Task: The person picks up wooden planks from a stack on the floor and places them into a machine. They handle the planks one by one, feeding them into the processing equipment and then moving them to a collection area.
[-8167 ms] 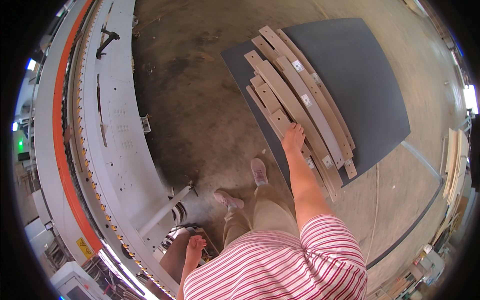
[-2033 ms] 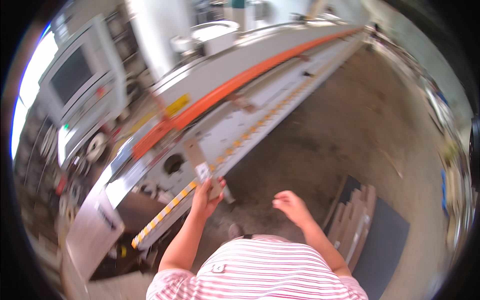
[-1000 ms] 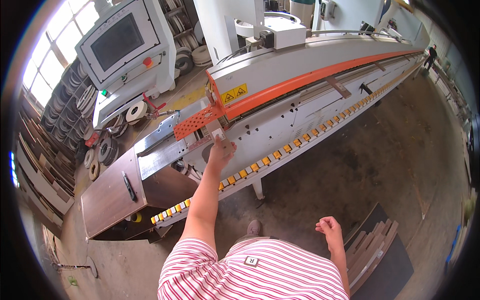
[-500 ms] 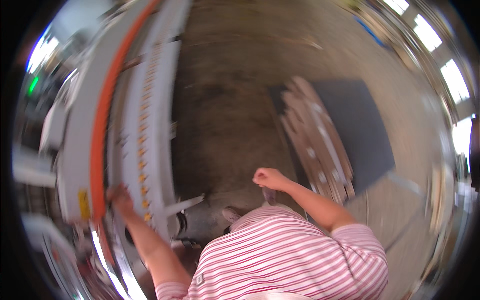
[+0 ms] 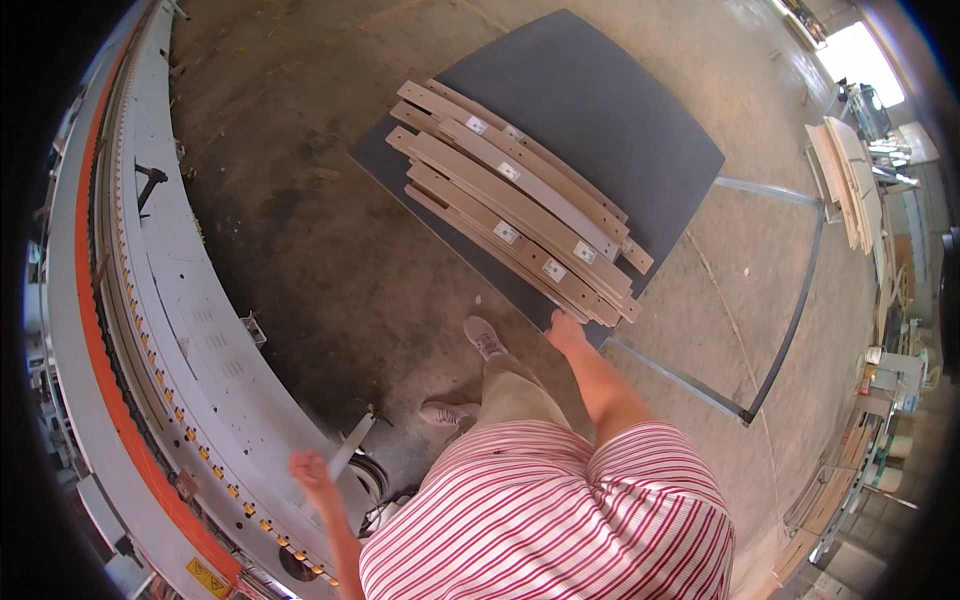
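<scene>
My right hand (image 5: 566, 329) hangs with curled fingers, and nothing shows in it. It overlaps the near end of a pile of long brown panel strips (image 5: 520, 190); whether it touches them I cannot tell. The strips lie side by side and partly over each other, with drilled holes and white labels on several. Under them a large dark grey sheet (image 5: 610, 85) lies flat. On the other side, my left hand (image 5: 314, 472) is smeared by motion beside the long machine (image 5: 215, 345), apart from the strips; its fingers do not show clearly.
Along the left runs the machine, with an orange rail (image 5: 125, 420) and a row of yellow rollers. A pale lever arm (image 5: 352, 443) juts out near my left hand. A metal frame (image 5: 747, 415) lies on the floor at right, and boards (image 5: 840, 180) stand farther off.
My view and body have turned right, so the machine now sits farther left and the strips nearer the middle. My left hand has come away from the machine's rail; my right hand appears by the strips.
</scene>
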{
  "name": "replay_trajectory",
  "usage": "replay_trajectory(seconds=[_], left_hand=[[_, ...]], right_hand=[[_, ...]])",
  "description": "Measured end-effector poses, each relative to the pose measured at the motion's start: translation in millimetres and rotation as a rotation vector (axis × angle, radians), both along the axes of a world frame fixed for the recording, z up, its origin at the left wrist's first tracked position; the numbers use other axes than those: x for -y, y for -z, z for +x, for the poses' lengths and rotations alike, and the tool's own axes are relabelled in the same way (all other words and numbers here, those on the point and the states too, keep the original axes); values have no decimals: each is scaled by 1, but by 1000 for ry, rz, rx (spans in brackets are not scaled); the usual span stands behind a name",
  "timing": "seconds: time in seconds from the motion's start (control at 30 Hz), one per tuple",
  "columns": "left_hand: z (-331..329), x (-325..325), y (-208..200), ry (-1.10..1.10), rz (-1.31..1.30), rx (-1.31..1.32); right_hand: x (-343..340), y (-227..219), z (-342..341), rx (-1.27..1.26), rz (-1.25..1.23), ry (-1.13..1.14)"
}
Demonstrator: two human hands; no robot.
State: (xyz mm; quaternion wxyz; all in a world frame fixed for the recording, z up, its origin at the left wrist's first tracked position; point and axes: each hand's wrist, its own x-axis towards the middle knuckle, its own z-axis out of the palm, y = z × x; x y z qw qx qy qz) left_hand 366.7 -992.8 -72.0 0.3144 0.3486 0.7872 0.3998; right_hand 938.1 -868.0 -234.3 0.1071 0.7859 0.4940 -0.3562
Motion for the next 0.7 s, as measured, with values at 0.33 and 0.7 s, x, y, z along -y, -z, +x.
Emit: replay_trajectory(seconds=[0.33,0.7], left_hand=[[45,91,29,304,-673,460],[139,-9,-15,355,-496,144]], right_hand=[[-61,66,35,449,275,-10],[-79,-28,-9,-869,155,279]])
